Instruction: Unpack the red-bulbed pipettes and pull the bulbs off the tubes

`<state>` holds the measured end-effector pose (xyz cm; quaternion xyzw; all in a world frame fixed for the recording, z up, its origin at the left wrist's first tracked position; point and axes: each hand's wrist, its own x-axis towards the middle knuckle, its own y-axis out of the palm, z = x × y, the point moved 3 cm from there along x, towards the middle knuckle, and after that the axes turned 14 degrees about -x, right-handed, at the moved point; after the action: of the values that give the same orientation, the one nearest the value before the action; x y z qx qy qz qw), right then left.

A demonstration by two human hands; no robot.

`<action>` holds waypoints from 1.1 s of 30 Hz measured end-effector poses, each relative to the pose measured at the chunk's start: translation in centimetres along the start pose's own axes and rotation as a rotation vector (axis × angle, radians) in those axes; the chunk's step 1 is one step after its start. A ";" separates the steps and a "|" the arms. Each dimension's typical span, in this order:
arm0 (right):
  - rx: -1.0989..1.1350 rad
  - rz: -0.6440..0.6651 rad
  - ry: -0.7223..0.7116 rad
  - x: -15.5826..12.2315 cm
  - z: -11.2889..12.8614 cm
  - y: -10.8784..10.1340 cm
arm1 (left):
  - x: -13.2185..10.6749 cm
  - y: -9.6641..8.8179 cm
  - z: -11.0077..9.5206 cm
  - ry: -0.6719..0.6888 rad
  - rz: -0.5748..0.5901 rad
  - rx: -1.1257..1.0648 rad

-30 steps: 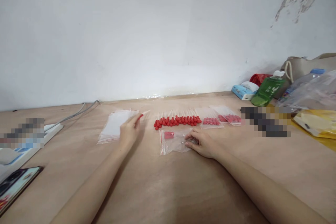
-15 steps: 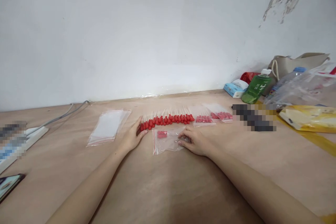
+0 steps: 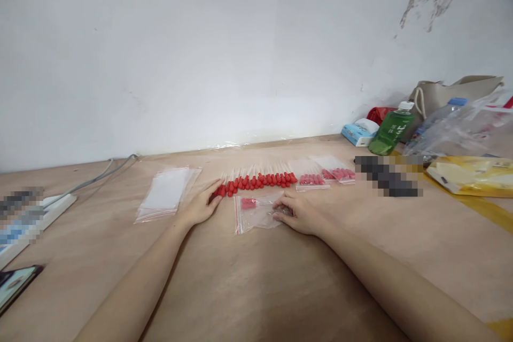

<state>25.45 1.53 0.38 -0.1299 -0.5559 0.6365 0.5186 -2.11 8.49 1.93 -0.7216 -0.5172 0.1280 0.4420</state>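
At the table's (image 3: 256,288) near left corner lies a phone (image 3: 16,286), and beyond it along the left edge a white power strip (image 3: 54,206) whose grey cable (image 3: 100,171) runs towards the far edge. Right of that, a stack of empty clear bags (image 3: 166,195) lies flat, well back from the near edge. Your left hand (image 3: 200,206) rests just right of the stack, fingers stretched out and close together, their tips touching the left end of the row of red-tipped sticks (image 3: 256,180); whether they pinch one you cannot tell. The row runs parallel to the far edge. Just nearer to you lies a zip bag (image 3: 254,214) with one red piece inside, flat on the table between your hands. Your right hand (image 3: 298,214) has its bent fingertips bunched and clamped on that bag's right-hand edge. Past the row's right end lie two filled bags (image 3: 310,180), side by side. Towards the far right corner a green bottle (image 3: 390,131) leans beside a tissue pack (image 3: 356,133), with a yellow packet (image 3: 473,176) by the right edge
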 end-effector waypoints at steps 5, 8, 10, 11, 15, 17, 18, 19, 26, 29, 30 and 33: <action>-0.092 -0.087 -0.019 -0.1 0.2 -0.3 | -2.0 -0.3 -1.9 0.060 -0.246 0.057; -0.112 -0.101 -0.042 0.0 0.1 -0.2 | -3.6 0.8 -3.6 0.203 -0.312 0.037; -0.091 -0.085 -0.056 0.0 0.0 -0.1 | -4.1 2.1 -4.7 0.270 -0.232 -0.014; -0.075 -0.073 -0.064 0.0 -0.1 -0.1 | -4.1 2.8 -5.2 0.283 -0.193 -0.041; 0.018 -0.009 -0.093 0.1 -0.2 -0.5 | -2.9 4.5 -6.7 0.278 -0.159 -0.106; 0.062 0.028 -0.096 0.1 -0.3 -0.6 | -2.2 4.8 -7.0 0.256 -0.149 -0.113; 0.075 0.038 -0.092 0.1 -0.3 -0.7 | -1.9 4.8 -7.0 0.241 -0.136 -0.115; 0.079 0.039 -0.086 0.1 -0.3 -0.7 | -1.8 4.8 -7.0 0.221 -0.112 -0.117; 0.031 -0.017 -0.075 0.0 -0.2 -0.1 | -2.3 4.4 -6.5 0.114 0.025 -0.187; 0.014 -0.033 -0.079 0.0 -0.2 -0.1 | -2.6 4.3 -6.5 0.074 -0.010 -0.152; 0.013 -0.037 -0.079 0.0 -0.2 -0.1 | -2.6 4.2 -6.6 0.078 -0.022 -0.132; 0.010 -0.039 -0.077 0.0 -0.1 -0.1 | -2.7 4.1 -7.1 0.141 -0.032 -0.100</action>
<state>25.61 1.59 0.43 -0.0917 -0.5749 0.6335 0.5097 3.85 2.31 2.12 -0.7417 -0.5019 0.0439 0.4428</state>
